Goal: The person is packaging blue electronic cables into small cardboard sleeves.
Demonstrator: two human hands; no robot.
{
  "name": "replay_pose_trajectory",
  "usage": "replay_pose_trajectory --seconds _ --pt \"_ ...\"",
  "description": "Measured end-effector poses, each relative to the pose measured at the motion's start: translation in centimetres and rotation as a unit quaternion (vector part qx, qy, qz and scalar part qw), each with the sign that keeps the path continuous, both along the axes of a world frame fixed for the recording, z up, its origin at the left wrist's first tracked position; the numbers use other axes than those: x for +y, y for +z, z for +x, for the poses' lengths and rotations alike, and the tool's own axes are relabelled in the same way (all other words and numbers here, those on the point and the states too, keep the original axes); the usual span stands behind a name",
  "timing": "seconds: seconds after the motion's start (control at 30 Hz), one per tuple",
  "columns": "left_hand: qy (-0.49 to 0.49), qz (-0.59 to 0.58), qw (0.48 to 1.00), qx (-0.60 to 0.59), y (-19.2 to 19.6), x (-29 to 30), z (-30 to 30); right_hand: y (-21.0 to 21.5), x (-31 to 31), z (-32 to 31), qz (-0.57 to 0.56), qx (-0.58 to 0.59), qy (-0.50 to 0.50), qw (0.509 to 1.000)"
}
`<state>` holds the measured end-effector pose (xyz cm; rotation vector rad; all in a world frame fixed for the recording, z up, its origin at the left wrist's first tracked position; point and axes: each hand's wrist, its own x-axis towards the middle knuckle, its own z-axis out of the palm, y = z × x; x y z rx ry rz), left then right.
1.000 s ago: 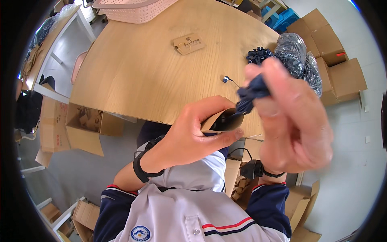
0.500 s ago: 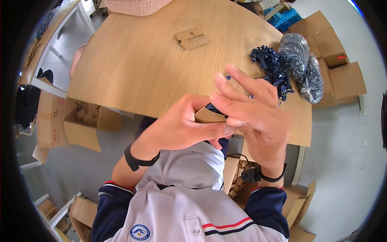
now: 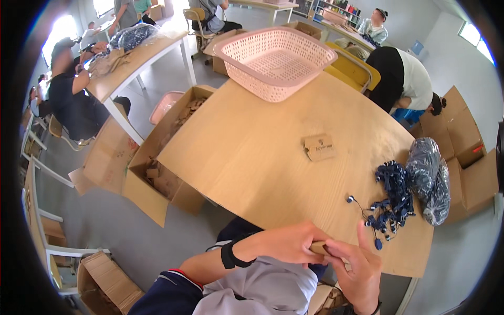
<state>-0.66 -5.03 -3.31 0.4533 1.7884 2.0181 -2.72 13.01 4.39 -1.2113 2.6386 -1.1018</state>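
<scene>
My left hand pinches a small brown cardboard box just past the table's near edge. At the box's other end, my right hand closes its thumb and some fingers on it, while one finger points up. What lies inside the box is hidden now. To the right, a tangled pile of dark blue earphones rests on the table, with one earbud trailing out on its wire. A flat brown cardboard sleeve with dark print lies farther back on the tabletop.
Clear plastic bags of dark earphones sit at the table's right edge. A pink perforated basket stands at the far edge. An open carton with cardboard pieces is left of the table. A person bends down beyond it; others sit farther off.
The view has tilted up, showing more of the room. Dark earphones that showed in the box's opening are now out of sight. My right fingers have come down around the box's end.
</scene>
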Motion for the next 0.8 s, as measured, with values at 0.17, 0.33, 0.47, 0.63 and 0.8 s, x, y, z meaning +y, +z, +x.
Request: replay_pose_trajectory --seconds 0.17,0.33,0.47,0.63,0.8 --pt "0.01 0.202 0.979 -0.003 -0.7 0.8 0.0 -0.2 1.7 -2.3 -0.117 0.142 0.049 0.982" --pt "0.104 0.405 0.908 -0.025 1.7 2.1 -0.8 -2.2 1.0 -2.3 -0.132 0.068 0.028 0.989" --pt "0.037 0.432 0.901 0.007 4.2 2.5 -1.3 -2.9 -1.1 -2.5 -0.253 0.264 0.037 0.93" --pt "0.365 0.054 0.918 0.146 5.0 4.0 1.1 -2.0 -0.1 -0.9 -0.245 0.244 -0.029 0.938" --pt "0.471 -0.103 0.716 0.504 4.6 4.7 1.8 -2.2 -1.3 1.1 -0.404 0.144 -0.027 0.903"
